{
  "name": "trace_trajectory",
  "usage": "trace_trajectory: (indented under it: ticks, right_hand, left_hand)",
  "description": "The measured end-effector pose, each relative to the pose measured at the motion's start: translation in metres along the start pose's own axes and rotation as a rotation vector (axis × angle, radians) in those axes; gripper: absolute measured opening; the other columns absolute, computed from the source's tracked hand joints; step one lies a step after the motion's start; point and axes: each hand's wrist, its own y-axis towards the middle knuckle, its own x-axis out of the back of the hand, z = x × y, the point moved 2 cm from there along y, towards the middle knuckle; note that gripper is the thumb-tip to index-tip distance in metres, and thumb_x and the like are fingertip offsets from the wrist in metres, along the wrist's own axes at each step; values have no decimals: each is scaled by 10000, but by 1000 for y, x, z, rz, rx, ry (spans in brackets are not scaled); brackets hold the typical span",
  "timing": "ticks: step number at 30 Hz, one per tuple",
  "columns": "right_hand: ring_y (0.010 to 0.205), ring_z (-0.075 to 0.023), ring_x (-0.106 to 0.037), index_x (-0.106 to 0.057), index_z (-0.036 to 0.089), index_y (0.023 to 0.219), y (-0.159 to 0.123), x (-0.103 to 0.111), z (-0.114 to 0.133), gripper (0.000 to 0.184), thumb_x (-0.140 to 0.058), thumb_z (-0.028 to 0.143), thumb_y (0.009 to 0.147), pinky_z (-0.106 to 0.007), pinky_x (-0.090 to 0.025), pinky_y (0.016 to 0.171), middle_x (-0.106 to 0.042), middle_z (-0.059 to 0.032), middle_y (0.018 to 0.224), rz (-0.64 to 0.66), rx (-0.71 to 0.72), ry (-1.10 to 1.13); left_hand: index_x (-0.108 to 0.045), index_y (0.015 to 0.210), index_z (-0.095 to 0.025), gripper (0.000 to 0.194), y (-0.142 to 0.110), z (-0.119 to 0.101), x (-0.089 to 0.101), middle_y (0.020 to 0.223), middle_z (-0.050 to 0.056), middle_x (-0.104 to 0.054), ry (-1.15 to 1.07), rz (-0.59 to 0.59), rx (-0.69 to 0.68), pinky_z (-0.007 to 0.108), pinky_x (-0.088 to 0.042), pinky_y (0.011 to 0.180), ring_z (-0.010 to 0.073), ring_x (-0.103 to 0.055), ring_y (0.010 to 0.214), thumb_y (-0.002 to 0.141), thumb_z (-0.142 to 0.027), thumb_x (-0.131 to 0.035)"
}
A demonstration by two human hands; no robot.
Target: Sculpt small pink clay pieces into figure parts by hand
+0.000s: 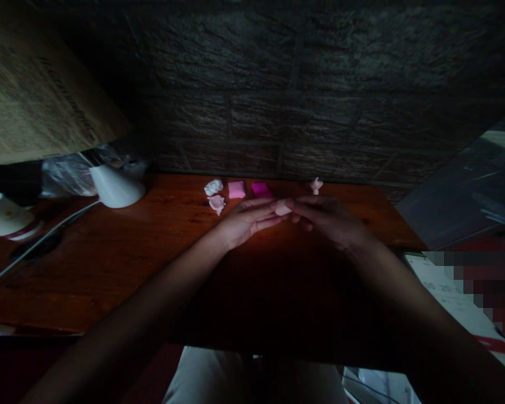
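Observation:
A small piece of pale pink modelling clay (283, 208) sits between my two hands above the wooden table. My left hand (248, 220) supports it from the left at the fingertips, its fingers close together. From the right, the thumb and fingers of my right hand (326, 217) pinch the same piece. Behind my hands are a white crumpled lump (214, 187), a pale pink ragged lump (216, 204), a pink square block (236, 189) and a magenta block (261, 190). A small pale pink shaped piece (316, 185) stands beyond my right hand.
A white lamp base (120, 188) with a cable stands at the left of the wooden table (122, 264), under a large printed shade (46, 95). A paper cup (6, 216) lies tilted at the far left. A dark brick wall (256, 112) borders the back.

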Motion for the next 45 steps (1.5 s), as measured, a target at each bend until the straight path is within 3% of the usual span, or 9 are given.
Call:
trace_trajectory:
  ticks: [11, 18, 25, 34, 38, 45]
  right_hand:
    - [704, -151, -601, -812, 243, 901, -3, 4, 2, 304, -788, 519, 776, -245, -420, 545, -719, -31, 781, 38, 7, -29]
    - [638, -123, -534, -794, 223, 822, -2, 1, 4, 308, -817, 518, 735, -234, -395, 520, -700, -27, 763, 43, -22, 88]
    - [561, -92, -464, -788, 210, 808, -1, 1, 2, 351, -827, 545, 709, -229, -322, 477, -658, -1, 704, -33, -68, 147]
    - [479, -60, -378, -674, 178, 667, 2, -3, -1, 435, -861, 570, 648, -241, -255, 443, -560, 31, 619, -71, -105, 279]
    - [485, -55, -369, -678, 180, 679, 2, -4, -2, 408, -914, 501, 590, -233, -242, 442, -539, 43, 609, -69, -127, 374]
    - [459, -34, -337, -728, 184, 755, -1, -12, 0, 346, -903, 463, 647, -206, -203, 417, -518, 61, 591, -15, -175, 378]
  left_hand:
    - [-794, 991, -170, 136, 1, 1, 2, 1063, 85, -808, -36, -9, 19, 366, -564, 1016, 206, -769, 996, 876, -149, -725]
    - [-796, 1055, -190, 249, -1, -2, -1, 1131, 83, -796, 12, -3, -57, 361, -555, 1026, 217, -744, 1074, 807, -161, -801]
    - [-809, 1042, -221, 358, -3, -5, -3, 1114, 60, -802, 149, -40, -178, 314, -605, 890, 189, -760, 959, 696, -245, -898]
    - [-794, 1067, -207, 415, -4, -7, -6, 1102, 74, -807, 330, -77, -316, 382, -604, 946, 227, -761, 1000, 667, -237, -905]
    - [-790, 1062, -209, 394, -5, -8, -8, 1086, 67, -811, 354, -78, -352, 379, -592, 974, 215, -765, 988, 681, -220, -891]
    - [-785, 1070, -215, 346, -8, -9, -9, 1057, 61, -817, 471, -101, -399, 365, -593, 956, 206, -766, 951, 735, -241, -866]
